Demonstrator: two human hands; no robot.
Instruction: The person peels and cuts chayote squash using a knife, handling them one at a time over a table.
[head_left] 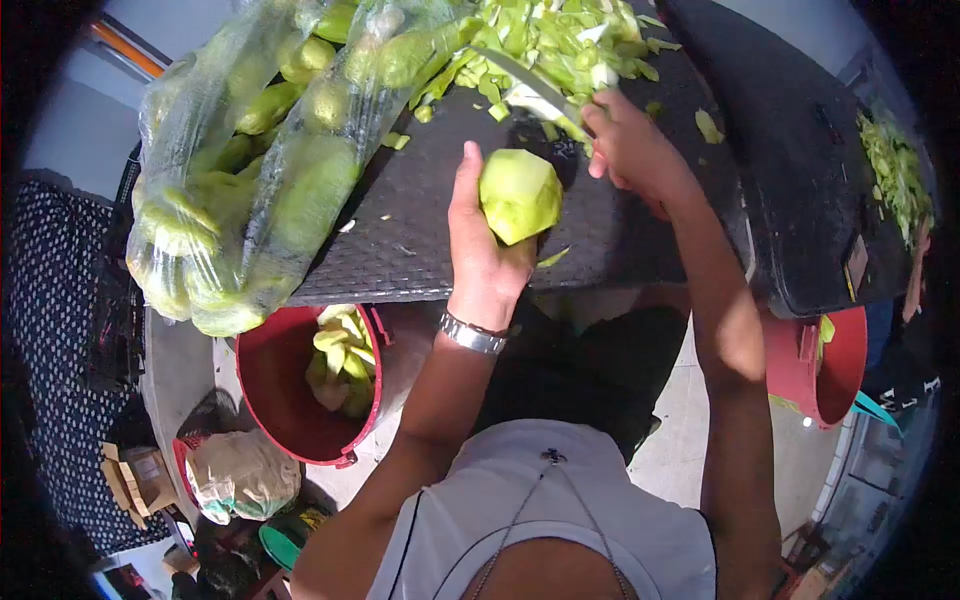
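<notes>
The left hand (pixel 490 258) holds a peeled pale-green fruit (pixel 522 198) over the black table (pixel 620 240), near its front edge. The thumb stands straight along the side of the fruit; the other fingers are mostly behind it, so I cannot tell how they are placed. The right hand (pixel 632 145) has its fingers closed around the handle of a knife (pixel 525 80), whose blade points to the upper left, near the heap of cut green pieces (pixel 570 45).

On the dark cloth at the far right there are white letters (pixel 890 397), one like an "M", but the word cannot be read. A cardboard box (pixel 150 480) at the lower left has a mark too small for reading.

A clear plastic bag (pixel 310 200) full of green fruits occupies the left edge and hangs beyond it. To the right of the knife hand, the table has open room until the side edge. A red bucket (pixel 258 425) with green pieces stands below the front edge.
</notes>
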